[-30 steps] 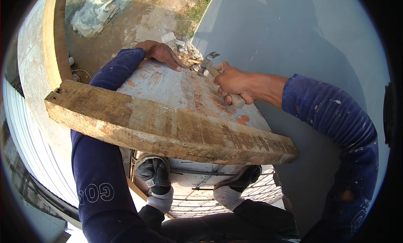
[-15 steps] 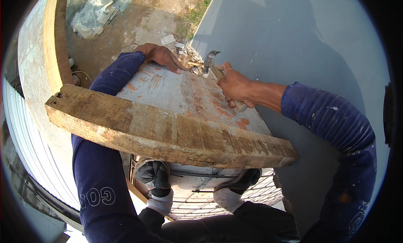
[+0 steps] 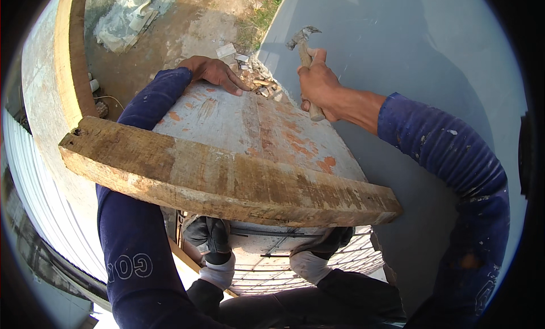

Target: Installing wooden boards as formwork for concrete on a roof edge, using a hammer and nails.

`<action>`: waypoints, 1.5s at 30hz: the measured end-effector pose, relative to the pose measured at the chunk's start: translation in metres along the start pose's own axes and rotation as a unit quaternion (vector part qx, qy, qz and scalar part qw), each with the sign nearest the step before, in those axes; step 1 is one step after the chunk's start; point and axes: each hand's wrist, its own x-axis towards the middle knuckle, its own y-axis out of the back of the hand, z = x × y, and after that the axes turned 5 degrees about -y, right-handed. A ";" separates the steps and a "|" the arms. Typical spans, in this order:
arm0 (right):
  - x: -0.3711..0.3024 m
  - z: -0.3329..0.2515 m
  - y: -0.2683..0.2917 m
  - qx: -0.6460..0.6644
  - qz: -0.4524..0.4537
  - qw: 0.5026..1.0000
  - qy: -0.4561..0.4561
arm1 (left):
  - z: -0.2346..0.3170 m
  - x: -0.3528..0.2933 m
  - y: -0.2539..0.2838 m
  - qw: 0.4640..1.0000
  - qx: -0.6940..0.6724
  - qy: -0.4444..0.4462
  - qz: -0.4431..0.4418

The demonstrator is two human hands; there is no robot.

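Note:
My right hand (image 3: 319, 87) is closed around the wooden handle of a claw hammer (image 3: 305, 56). The hammer is raised, its metal head up and away from the board, in front of the grey wall. My left hand (image 3: 214, 74) lies at the far edge of a pale board (image 3: 221, 122) with orange-brown patches. Its visible fingers stretch to the right along that edge; the far side of the hand is hidden. A thick timber beam (image 3: 227, 178) crosses above my left arm, between me and the board's far part.
A grey wall (image 3: 397, 62) rises along the right. Another upright timber (image 3: 71, 62) stands at the left. Beyond the board, far below, are rubble (image 3: 267, 86), bare ground and a crumpled plastic sheet (image 3: 125, 22). Under me, metal bars (image 3: 255, 272) form a grid around my feet.
My right hand has lifted the hammer up and slightly to the right, away from the board's far right corner. My left hand has stayed nearly in place.

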 end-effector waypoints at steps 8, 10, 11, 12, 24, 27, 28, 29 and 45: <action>0.004 -0.002 0.007 0.069 -0.056 0.996 0.026 | 0.001 -0.003 -0.003 0.999 0.013 -0.032 0.018; -0.008 0.005 -0.001 -0.041 -0.075 0.996 -0.022 | -0.001 -0.003 -0.005 0.996 0.052 -0.053 0.048; -0.014 0.004 -0.002 -0.148 -0.088 0.983 -0.069 | 0.001 -0.003 -0.002 0.997 0.051 -0.040 0.038; -0.013 0.000 0.004 -0.148 -0.085 0.983 -0.066 | 0.002 -0.004 0.000 0.998 0.050 -0.028 0.028; -0.015 -0.025 0.006 -0.130 -0.158 0.977 -0.062 | -0.026 -0.007 -0.005 0.982 -0.053 -0.112 0.145; -0.009 -0.011 0.001 0.011 -0.058 0.996 0.060 | -0.042 -0.016 -0.008 0.955 -0.149 -0.112 0.230; -0.010 -0.002 -0.004 -0.019 -0.037 0.998 0.037 | -0.048 -0.018 -0.012 0.953 -0.163 -0.099 0.235; -0.014 0.000 -0.010 -0.051 -0.019 0.998 0.016 | -0.054 -0.022 -0.017 0.950 -0.178 -0.083 0.244; -0.078 -0.066 0.019 -0.239 0.057 0.957 0.155 | -0.113 -0.049 -0.135 0.638 -0.013 -0.223 0.737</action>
